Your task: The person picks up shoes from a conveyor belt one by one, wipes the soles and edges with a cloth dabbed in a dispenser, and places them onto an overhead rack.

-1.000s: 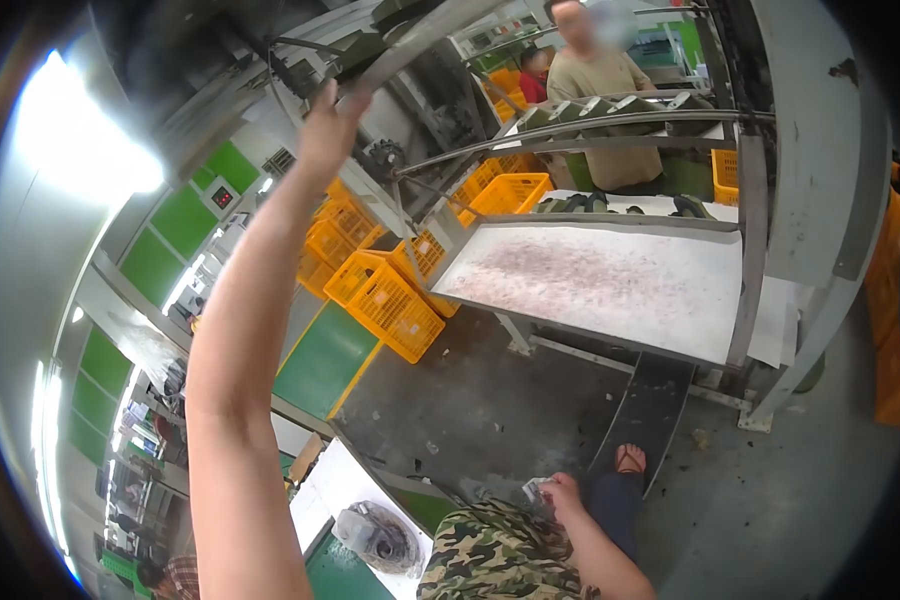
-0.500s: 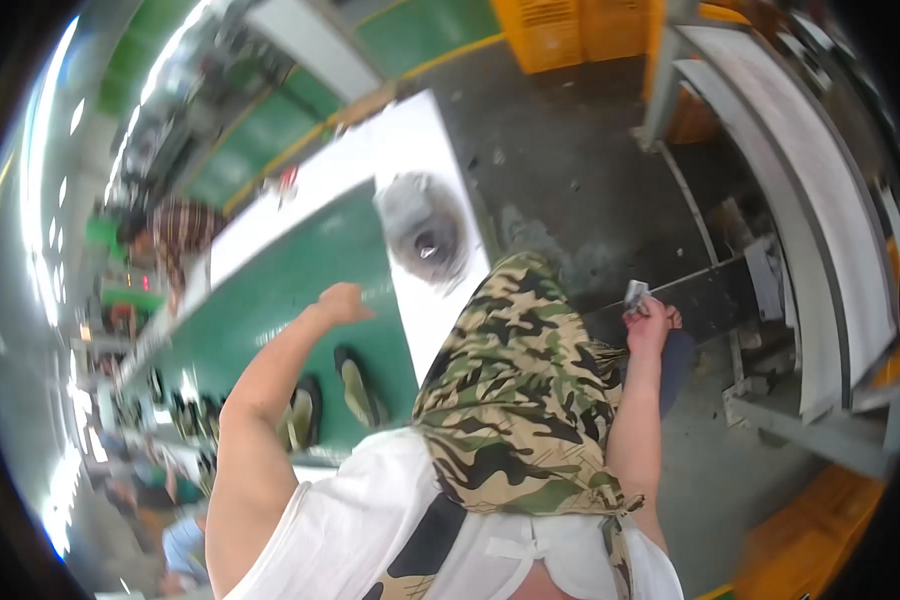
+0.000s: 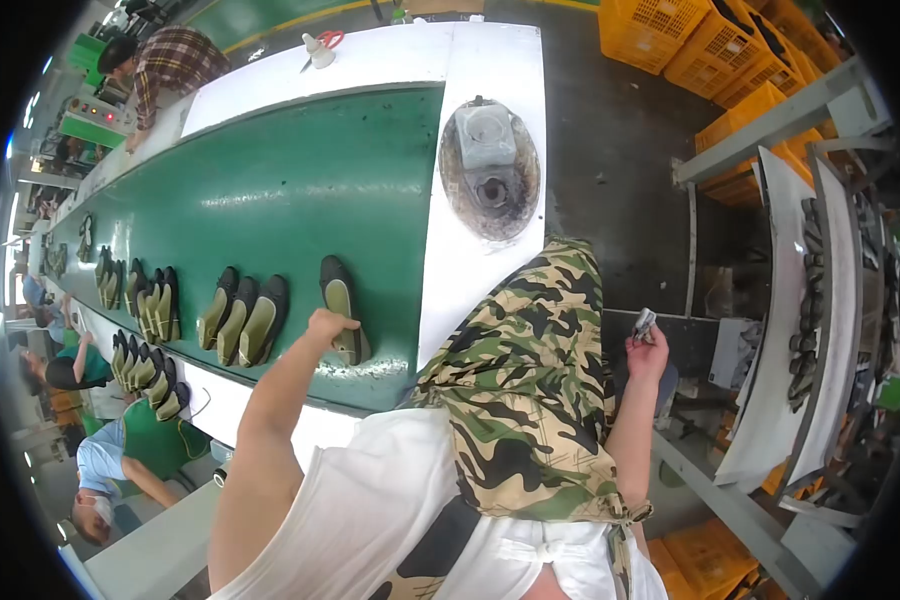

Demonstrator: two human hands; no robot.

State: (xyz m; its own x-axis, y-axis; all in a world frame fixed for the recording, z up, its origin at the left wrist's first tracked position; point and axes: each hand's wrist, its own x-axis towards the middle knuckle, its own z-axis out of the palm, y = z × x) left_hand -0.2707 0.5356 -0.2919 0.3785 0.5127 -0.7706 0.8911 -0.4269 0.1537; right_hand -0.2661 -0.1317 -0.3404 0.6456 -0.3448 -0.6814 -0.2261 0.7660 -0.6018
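Note:
My left hand (image 3: 331,325) is at a dark flat shoe (image 3: 340,290) with an olive insole, which lies on the green conveyor belt (image 3: 300,205). One digit reaches over the shoe's opening and the others are largely hidden, curled at its side. Off to the right, away from the belt, my right hand (image 3: 648,358) pinches a small crumpled silver-grey piece (image 3: 644,322); its material I cannot make out. More flat shoes (image 3: 238,320) stand side by side farther along the belt.
A stained oval dish (image 3: 492,222) holding a translucent container (image 3: 485,135) sits on the white ledge. Red-handled scissors (image 3: 330,39) and a white bottle (image 3: 318,52) lie beyond. Racks (image 3: 770,300) and orange crates (image 3: 660,30) stand right. Co-workers (image 3: 180,60) line the belt.
My view has swung toward the belt and sharpened, bringing more shoes into sight. My left hand has come from above the belt onto the nearest shoe. The right still holds the silver-grey piece.

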